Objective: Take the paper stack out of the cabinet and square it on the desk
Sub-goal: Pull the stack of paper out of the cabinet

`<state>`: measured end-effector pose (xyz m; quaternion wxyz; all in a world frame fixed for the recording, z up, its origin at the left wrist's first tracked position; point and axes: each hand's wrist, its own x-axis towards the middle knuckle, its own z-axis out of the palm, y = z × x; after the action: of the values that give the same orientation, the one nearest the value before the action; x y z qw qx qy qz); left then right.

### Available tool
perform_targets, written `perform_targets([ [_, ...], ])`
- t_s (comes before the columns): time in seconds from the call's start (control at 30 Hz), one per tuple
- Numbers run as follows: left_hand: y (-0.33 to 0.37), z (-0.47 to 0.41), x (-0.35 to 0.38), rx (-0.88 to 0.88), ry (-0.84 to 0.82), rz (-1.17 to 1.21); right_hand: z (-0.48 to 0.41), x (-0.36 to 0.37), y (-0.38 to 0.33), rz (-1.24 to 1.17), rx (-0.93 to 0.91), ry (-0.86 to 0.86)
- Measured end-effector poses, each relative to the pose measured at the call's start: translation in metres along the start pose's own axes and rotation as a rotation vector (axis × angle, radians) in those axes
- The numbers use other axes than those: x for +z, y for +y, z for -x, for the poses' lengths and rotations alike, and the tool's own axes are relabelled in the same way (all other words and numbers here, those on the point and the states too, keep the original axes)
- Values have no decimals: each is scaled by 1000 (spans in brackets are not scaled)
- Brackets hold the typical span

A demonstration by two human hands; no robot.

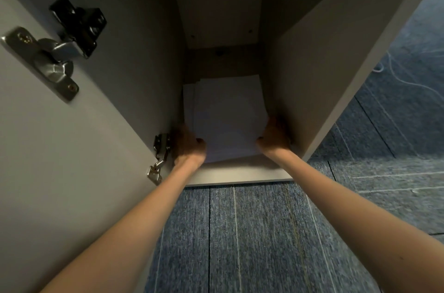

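Hidden: the fingers of both hands go under or behind the sheets' edges, so only thumbs and knuckles show; the cabinet's back corners sit in deep shadow.
Cut off: the open door (60,124) on the left runs out of view, as does the top of the cabinet (319,64); no desk shows anywhere.
Hard to make out: both hands are blurred and dim, so whether the stack is already raised off the floor of the cabinet I cannot tell.
Paper stack (228,115): white sheets lying low inside the cabinet, on its bottom panel, fanned unevenly with a few sheets poking out at the far left.
Left hand (188,146): closed on the stack's near left corner, thumb on top of the paper, close beside the lower hinge (160,148).
Right hand (274,137): closed on the near right edge, thumb lying over the top sheet, knuckles close against the cabinet's right wall.
Stack and fingers: the paper sits between the two hands, pinched from both sides.
Upper hinge (57,45): metal, fixed to the door.
Floor: blue carpet (252,232) below both forearms.
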<state>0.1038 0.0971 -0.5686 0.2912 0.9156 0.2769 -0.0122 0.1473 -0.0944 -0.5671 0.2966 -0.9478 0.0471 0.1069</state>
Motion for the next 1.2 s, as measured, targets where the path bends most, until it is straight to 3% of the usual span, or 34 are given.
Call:
perform_targets([
  [0.13,15,8,4,-154,-8,-88,-7,-3,-7,-139,53,-17],
  [0.3,26,-4,3,-284,-68,-13,-6,2,-14,-250,78,-64],
  [0.6,17,-15,-5,-271,-132,176,-21,-2,-20,-503,258,-91],
  [1.0,6,-3,-1,-238,-219,248,-4,-1,-17,-103,177,-91],
  [1.1,4,-3,-8,-226,-265,374,5,-1,-19,-34,147,-72],
  [1.2,3,4,-13,-274,-320,653,8,0,-17,-108,129,-86],
])
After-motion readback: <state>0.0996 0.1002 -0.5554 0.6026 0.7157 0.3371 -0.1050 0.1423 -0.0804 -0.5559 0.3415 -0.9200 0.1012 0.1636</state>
